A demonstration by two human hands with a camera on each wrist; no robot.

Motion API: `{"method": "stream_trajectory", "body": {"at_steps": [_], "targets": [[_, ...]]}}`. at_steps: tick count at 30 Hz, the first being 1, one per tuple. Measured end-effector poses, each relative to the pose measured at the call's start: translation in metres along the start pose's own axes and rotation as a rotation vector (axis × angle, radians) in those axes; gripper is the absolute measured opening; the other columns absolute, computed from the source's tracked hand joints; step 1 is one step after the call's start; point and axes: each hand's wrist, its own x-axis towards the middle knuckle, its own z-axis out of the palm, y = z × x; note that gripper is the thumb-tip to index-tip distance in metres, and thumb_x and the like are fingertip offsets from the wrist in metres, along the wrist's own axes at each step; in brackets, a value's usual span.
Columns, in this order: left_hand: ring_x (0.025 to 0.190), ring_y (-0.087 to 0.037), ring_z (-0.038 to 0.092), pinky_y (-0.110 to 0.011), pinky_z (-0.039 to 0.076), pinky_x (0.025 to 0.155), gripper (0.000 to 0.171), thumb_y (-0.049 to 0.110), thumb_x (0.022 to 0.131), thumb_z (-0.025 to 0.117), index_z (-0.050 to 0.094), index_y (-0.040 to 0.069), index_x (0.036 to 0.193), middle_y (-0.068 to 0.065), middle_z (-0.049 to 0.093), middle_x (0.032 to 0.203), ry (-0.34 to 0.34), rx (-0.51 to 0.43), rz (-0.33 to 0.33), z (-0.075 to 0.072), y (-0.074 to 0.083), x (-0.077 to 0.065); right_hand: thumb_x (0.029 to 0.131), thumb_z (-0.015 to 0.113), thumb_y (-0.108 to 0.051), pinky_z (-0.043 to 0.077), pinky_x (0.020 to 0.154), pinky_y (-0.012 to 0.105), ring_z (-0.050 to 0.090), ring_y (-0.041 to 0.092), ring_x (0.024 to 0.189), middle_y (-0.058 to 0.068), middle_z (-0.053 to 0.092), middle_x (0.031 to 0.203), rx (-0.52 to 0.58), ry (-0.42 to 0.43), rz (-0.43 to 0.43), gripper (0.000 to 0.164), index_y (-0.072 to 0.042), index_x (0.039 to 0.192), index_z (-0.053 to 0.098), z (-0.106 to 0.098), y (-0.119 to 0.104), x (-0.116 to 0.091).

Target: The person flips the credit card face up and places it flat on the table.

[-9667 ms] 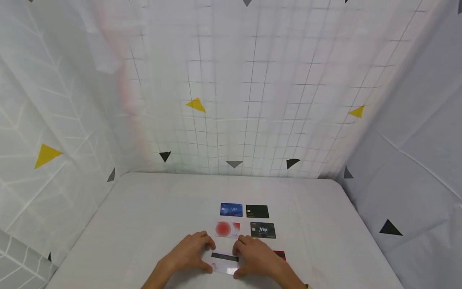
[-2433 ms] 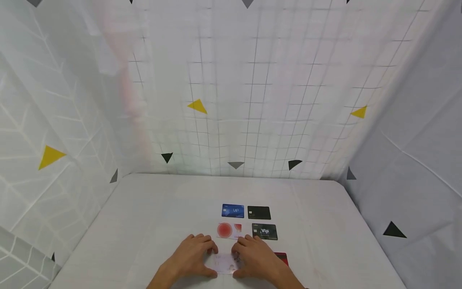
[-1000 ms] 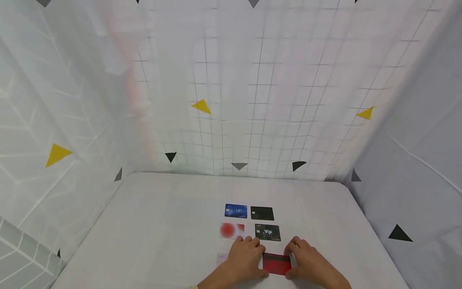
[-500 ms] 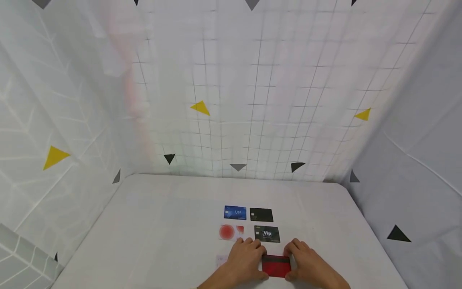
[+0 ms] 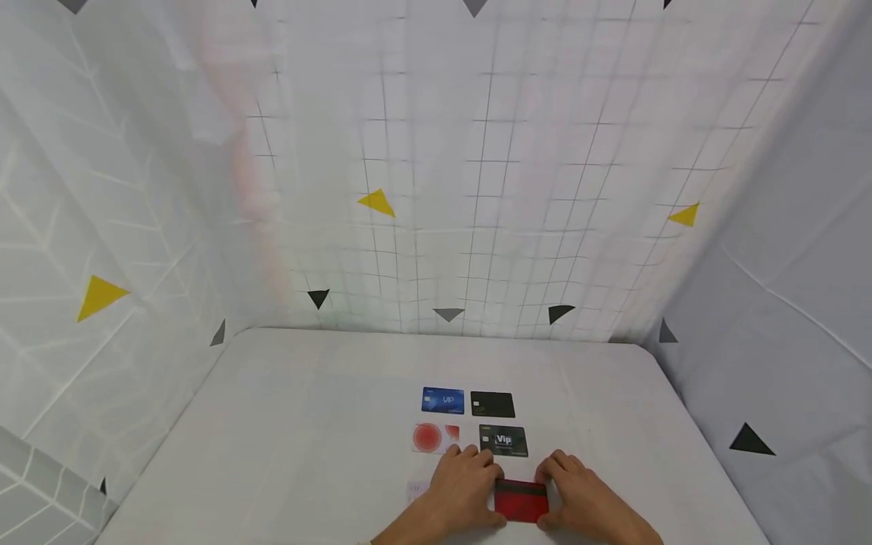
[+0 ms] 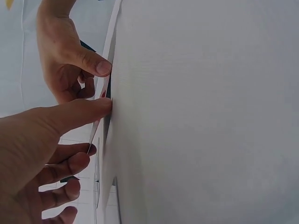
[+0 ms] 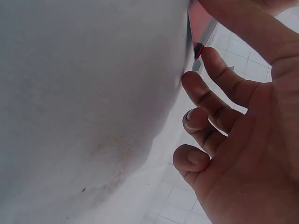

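Note:
A red bank card (image 5: pixel 521 507) with a dark stripe along its far edge lies between my two hands near the front of the table. My left hand (image 5: pixel 463 488) pinches its left end, thumb at the near corner and forefinger at the far one. On the opposite end my right hand (image 5: pixel 582 496) grips in the same way, as the right wrist view shows with the card's red face (image 7: pixel 201 23). From the left wrist, the card appears edge-on between thumb and forefinger. A pale card (image 5: pixel 417 490) is partly hidden behind my left hand.
Beyond the hands, two rows of cards lie face up: a blue VIP card (image 5: pixel 443 400) and a black card (image 5: pixel 493 404), then a white card with a red circle (image 5: pixel 428 437) and a dark green Vip card (image 5: pixel 503 440). White sheets surround the white table (image 5: pixel 293 424).
Earlier both hands held the pale card, which went from its striped side to its printed side. They let it go, moved right and took hold of the red card; since then they barely move.

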Motion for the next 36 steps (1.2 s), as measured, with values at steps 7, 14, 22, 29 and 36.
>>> {"method": "stream_trajectory", "body": {"at_steps": [7, 14, 22, 29, 36], "targets": [[0.094, -0.006, 0.054, -0.039, 0.049, 0.095, 0.056, 0.069, 0.071, 0.076, 0.07, 0.041, 0.12, 0.019, 0.066, 0.11, 0.057, -0.009, 0.007, -0.003, -0.001, 0.001, 0.055, 0.097, -0.041, 0.051, 0.091, 0.057, 0.052, 0.02, 0.095, -0.004, 0.056, 0.104, 0.013, 0.016, -0.025, 0.066, -0.02, 0.109, 0.063, -0.002, 0.002, -0.003], [0.095, -0.009, 0.055, -0.039, 0.05, 0.092, 0.056, 0.07, 0.074, 0.075, 0.072, 0.037, 0.118, 0.014, 0.067, 0.11, 0.111, 0.002, 0.014, -0.005, -0.006, 0.002, 0.056, 0.095, -0.046, 0.053, 0.091, 0.053, 0.051, 0.016, 0.092, -0.008, 0.054, 0.101, -0.039, 0.081, -0.048, 0.066, -0.024, 0.11, 0.064, -0.008, 0.004, -0.003], [0.094, -0.008, 0.054, -0.036, 0.05, 0.088, 0.056, 0.072, 0.073, 0.074, 0.074, 0.036, 0.116, 0.016, 0.067, 0.108, 0.145, 0.002, 0.019, -0.005, -0.011, 0.002, 0.067, 0.088, -0.051, 0.052, 0.083, 0.039, 0.049, 0.007, 0.093, -0.017, 0.051, 0.102, -0.021, 0.146, -0.144, 0.057, -0.031, 0.113, 0.062, -0.019, 0.003, -0.011], [0.087, -0.004, 0.05, -0.033, 0.05, 0.083, 0.055, 0.07, 0.073, 0.075, 0.074, 0.036, 0.116, 0.018, 0.066, 0.098, 0.132, -0.054, 0.016, -0.004, -0.013, 0.001, 0.07, 0.087, -0.052, 0.053, 0.087, 0.044, 0.051, 0.011, 0.1, -0.015, 0.052, 0.106, 0.056, 0.134, -0.138, 0.057, -0.03, 0.116, 0.061, -0.021, 0.001, -0.011], [0.079, 0.001, 0.046, -0.028, 0.047, 0.077, 0.05, 0.066, 0.075, 0.076, 0.073, 0.039, 0.117, 0.022, 0.06, 0.085, 0.127, -0.148, 0.048, -0.004, -0.011, -0.001, 0.075, 0.084, -0.053, 0.054, 0.088, 0.046, 0.053, 0.018, 0.106, -0.014, 0.053, 0.112, 0.191, 0.125, -0.188, 0.061, -0.027, 0.124, 0.06, -0.023, 0.0, -0.014]]}}
